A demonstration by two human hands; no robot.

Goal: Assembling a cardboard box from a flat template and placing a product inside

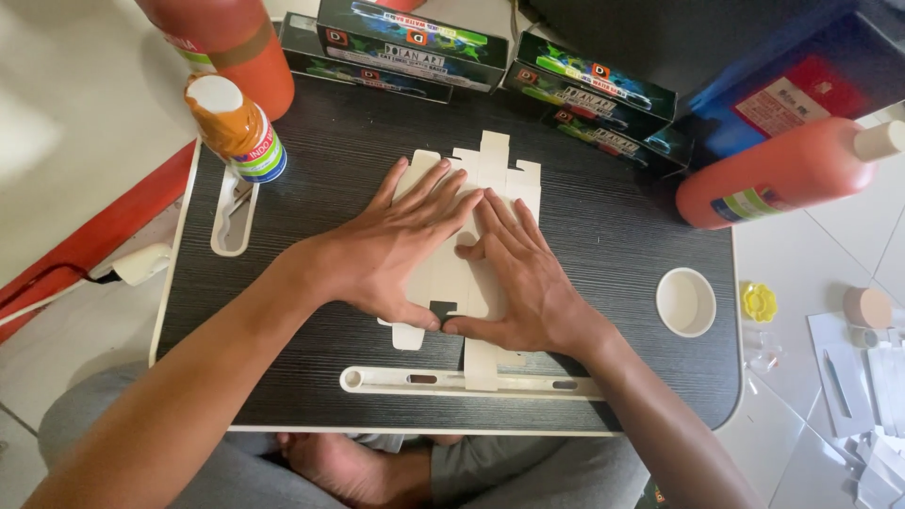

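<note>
Both hands flat, fingers spread wide, gripping nothing: left hand (pixel 401 243) and right hand (pixel 517 283) pressing down on card (pixel 443 273), thumbs nearly meeting. Card tabs (pixel 494 155) just beyond fingertips. Bottle (pixel 236 124) well left of left fingers; cup (pixel 685 302) right.

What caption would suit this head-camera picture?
Both hands, left hand and right hand, press a flat cardboard box blank onto a dark lap table.

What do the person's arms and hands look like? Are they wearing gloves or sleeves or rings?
No gloves and no sleeves: both forearms are bare right up to the edge of the picture. The left hand and the right hand are bare too, with long slim fingers and short nails. No ring, watch or bracelet shows on either one.
</note>
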